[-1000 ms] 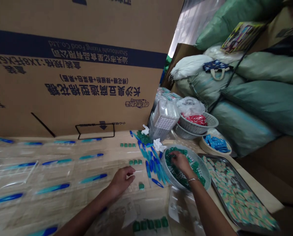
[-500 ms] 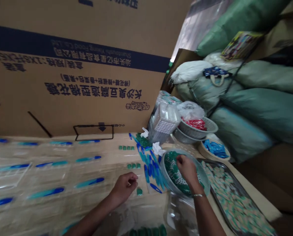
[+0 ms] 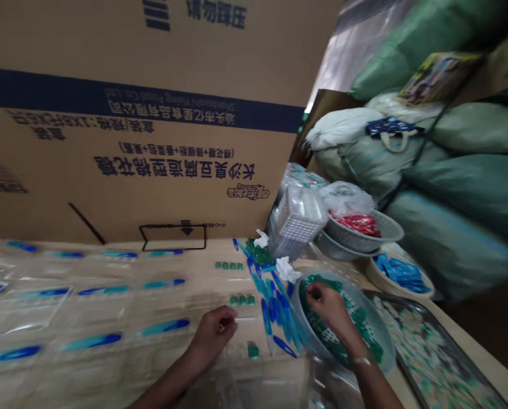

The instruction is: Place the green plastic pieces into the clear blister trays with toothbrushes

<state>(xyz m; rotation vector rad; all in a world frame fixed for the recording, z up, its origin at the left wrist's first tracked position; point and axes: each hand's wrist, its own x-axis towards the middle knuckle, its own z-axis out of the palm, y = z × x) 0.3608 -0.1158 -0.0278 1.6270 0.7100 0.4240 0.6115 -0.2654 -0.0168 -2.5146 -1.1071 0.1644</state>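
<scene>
Possibly, if the right hand (image 3: pixel 332 309) snags the basket (image 3: pixel 388 359), green pieces (image 3: pixel 373 345) might spill, its finger closure unreadable; left hand (image 3: pixel 213 335) loosely curled, fingertips apart.

The right hand (image 3: pixel 329 308) reaches into a basket (image 3: pixel 379 312)

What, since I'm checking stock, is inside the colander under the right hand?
Green pieces lie in the colander, holed bottom partly showing; whatever the right hand covers is hidden.
</scene>
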